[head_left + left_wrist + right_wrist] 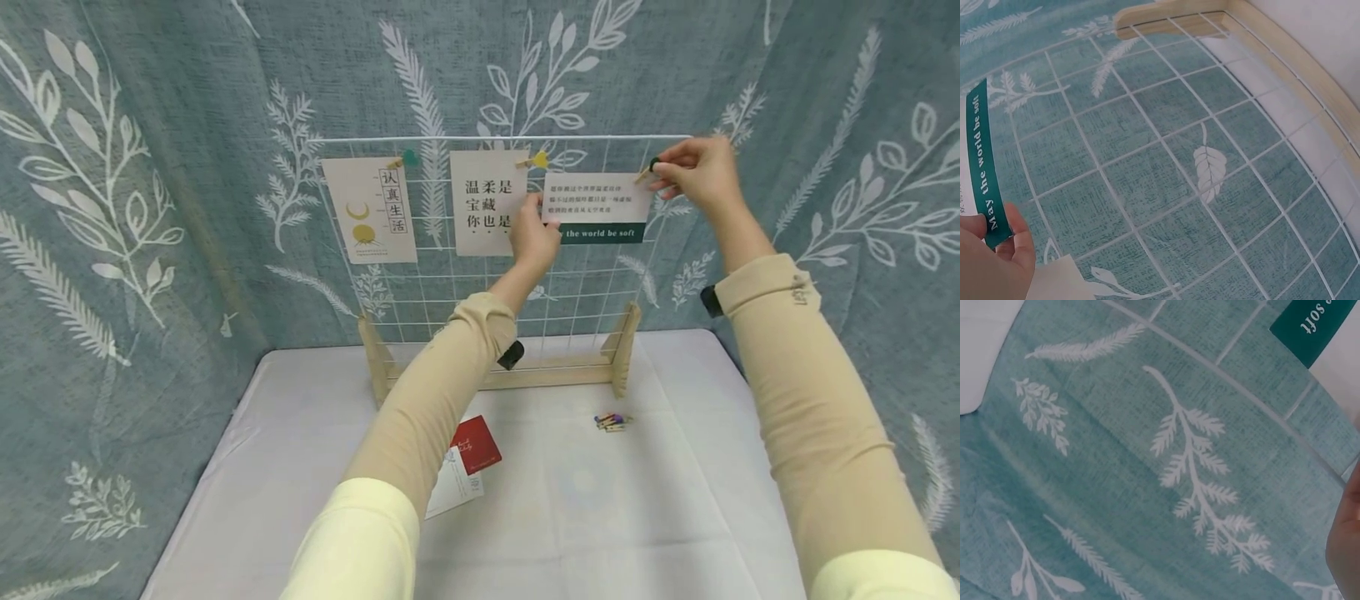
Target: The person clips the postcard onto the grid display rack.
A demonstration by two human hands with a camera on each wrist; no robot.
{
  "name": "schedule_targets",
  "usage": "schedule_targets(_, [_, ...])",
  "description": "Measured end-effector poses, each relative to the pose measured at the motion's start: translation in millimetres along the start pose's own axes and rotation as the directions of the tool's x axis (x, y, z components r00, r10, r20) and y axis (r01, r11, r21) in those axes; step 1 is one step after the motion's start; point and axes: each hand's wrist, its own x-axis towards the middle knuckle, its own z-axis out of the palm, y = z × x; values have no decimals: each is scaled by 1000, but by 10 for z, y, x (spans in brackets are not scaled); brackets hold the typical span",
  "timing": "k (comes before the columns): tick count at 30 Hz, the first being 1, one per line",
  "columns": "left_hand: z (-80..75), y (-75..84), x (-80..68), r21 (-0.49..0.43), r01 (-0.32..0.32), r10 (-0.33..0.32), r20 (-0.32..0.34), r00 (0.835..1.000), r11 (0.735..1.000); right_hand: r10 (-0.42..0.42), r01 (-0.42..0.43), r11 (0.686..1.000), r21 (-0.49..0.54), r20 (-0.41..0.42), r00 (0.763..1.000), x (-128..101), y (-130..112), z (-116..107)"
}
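Note:
A white postcard with a green lower band (596, 200) lies against the upper right of a white wire grid (558, 307). My left hand (536, 237) pinches its left edge between thumb and fingers; the left wrist view shows the thumb over the green band (988, 175). At the card's upper right corner my right hand (697, 171) pinches a small wooden clothespin (642, 175) with a dark piece on it. In the right wrist view only the edge of that hand (1346, 540) shows, near the card's green corner (1310, 331).
Two cards, one with a moon (367, 208) and one with large characters (480, 237), hang from clothespins on the grid. Wooden feet (622, 354) hold it up. On the white table lie a red card (478, 446), a white card (453, 487) and several clothespins (612, 422).

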Motion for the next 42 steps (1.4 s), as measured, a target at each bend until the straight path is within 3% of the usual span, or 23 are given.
schedule_targets(6, [14, -19, -4, 24, -4, 4, -1, 1000, 1000, -28, 28, 1000, -13, -23, 999, -38, 30, 26])
schedule_targets(18, [-20, -21, 8, 70, -18, 18, -6, 1000, 997, 8, -13, 996, -92, -53, 999, -46, -29, 99])
schedule_targets(27, [-21, -8, -19, 41, -14, 14, 10, 1000, 999, 35, -40, 995, -96, -53, 998, -92, -4, 103])
schedule_targets(42, [-93, -60, -61, 39, -57, 57, -10, 998, 998, -58, 48, 992, -115, -83, 995, -146, 7, 152])
